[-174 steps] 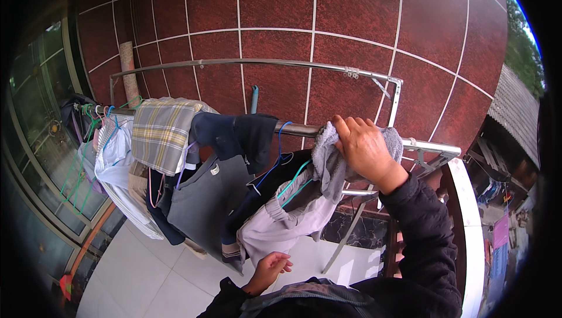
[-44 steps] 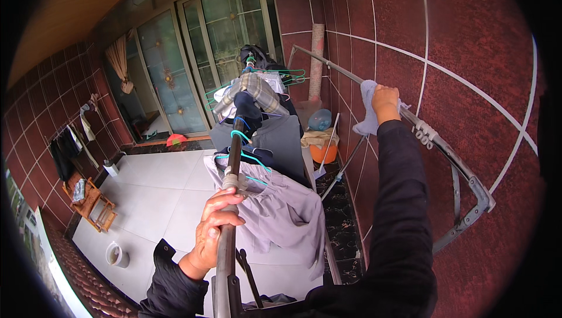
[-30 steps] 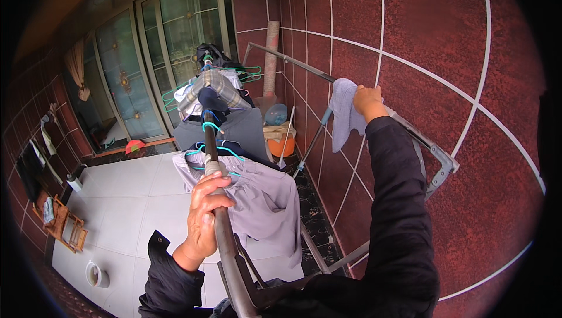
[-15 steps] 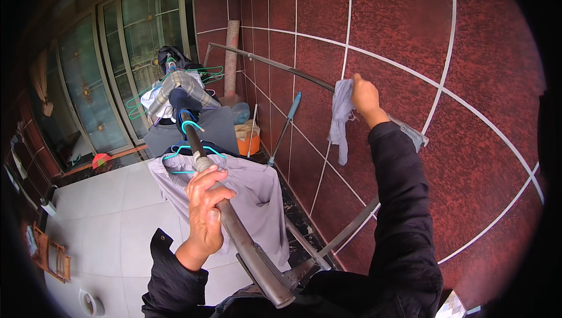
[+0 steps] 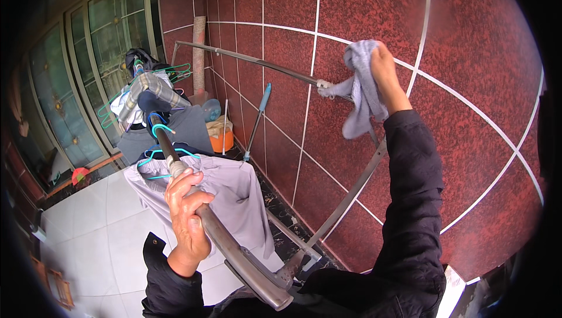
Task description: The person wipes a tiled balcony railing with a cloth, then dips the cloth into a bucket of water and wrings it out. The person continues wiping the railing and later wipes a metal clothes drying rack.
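Observation:
My left hand (image 5: pixel 188 218) is closed round the near metal rail (image 5: pixel 237 245) of a drying rack, just behind a pale joint on it. Up at the right, my right hand (image 5: pixel 386 71) grips a bunched grey cloth (image 5: pixel 364 84). One fold of it hangs down, and another end stretches left to the far rail (image 5: pixel 263 60), close to its white joint (image 5: pixel 324 86). Whether that end touches the rail I cannot tell. Beyond my left hand, light grey trousers (image 5: pixel 231 198) hang from a turquoise hanger (image 5: pixel 153 153) on the near rail.
More clothes hang farther along, among them a checked garment (image 5: pixel 149 87), with green hangers (image 5: pixel 178 72). A blue-handled pole (image 5: pixel 257 113) leans on the red tiled wall (image 5: pixel 374 2) near an orange bucket (image 5: pixel 221 142). Glass doors (image 5: pixel 120 25) stand at the far left.
My right hand has lifted the grey cloth up and right, bunching it above the far rail. My left hand keeps its hold, while the view has swung to the right.

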### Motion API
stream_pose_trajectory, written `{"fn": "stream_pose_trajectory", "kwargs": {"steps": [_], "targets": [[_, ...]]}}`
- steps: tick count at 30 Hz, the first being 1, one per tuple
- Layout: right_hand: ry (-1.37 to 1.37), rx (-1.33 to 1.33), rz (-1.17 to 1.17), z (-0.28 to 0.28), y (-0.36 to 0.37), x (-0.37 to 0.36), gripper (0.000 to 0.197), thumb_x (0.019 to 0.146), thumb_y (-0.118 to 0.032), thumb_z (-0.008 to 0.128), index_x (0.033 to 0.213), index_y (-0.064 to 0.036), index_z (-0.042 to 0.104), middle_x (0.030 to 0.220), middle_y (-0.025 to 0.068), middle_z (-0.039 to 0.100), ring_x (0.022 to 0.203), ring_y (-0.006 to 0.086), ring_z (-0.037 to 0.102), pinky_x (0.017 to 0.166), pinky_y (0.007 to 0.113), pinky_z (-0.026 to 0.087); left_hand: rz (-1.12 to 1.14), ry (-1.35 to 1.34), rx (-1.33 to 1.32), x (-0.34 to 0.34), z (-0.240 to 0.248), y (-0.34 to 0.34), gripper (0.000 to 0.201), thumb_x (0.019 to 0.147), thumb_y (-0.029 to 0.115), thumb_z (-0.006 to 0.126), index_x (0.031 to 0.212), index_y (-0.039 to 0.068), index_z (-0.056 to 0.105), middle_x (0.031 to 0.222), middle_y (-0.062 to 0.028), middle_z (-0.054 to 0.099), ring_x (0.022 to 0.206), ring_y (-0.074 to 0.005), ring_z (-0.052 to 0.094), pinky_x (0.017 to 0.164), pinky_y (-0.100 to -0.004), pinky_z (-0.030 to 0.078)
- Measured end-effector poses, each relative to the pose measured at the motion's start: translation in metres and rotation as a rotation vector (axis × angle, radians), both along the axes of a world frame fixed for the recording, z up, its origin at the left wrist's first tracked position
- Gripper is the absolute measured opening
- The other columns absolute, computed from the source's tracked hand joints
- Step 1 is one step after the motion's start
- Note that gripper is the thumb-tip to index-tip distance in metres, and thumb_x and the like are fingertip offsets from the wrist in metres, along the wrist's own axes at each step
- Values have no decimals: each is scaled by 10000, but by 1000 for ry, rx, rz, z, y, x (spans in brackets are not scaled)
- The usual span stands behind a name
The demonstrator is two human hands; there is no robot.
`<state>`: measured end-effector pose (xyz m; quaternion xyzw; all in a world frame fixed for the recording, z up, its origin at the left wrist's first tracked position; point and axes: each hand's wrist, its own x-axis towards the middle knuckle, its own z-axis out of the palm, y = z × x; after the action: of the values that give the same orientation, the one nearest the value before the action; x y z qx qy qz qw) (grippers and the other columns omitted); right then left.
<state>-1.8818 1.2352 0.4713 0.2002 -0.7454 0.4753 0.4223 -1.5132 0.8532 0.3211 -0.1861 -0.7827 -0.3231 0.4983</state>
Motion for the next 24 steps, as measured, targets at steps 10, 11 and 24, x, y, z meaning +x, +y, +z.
{"fn": "stream_pose_trajectory", "kwargs": {"steps": [10,11,24], "targets": [[-478,-405,297,7,-74,-55,344,1040,-247,430,1171,42,561,991,202,666,829,332,689,707,470,617,4,10,-25,-1,3,1,494,1048,387,277,1002,63,646,1259,-177,580,1283,-381,495,1114,-509,265],[-470,-486,461,17,-80,-61,309,1051,-190,400,1184,52,538,973,143,622,783,240,655,618,396,629,-1,18,-25,-3,3,3,501,1049,387,270,996,61,646,1255,-180,581,1282,-381,495,1113,-511,271],[-384,-454,854,10,-145,-2,313,1056,-117,330,1188,16,579,1098,144,684,954,234,680,848,377,568,59,21,1,0,1,2,516,1045,390,251,966,58,638,1243,-189,581,1273,-391,492,1118,-528,274]]}}
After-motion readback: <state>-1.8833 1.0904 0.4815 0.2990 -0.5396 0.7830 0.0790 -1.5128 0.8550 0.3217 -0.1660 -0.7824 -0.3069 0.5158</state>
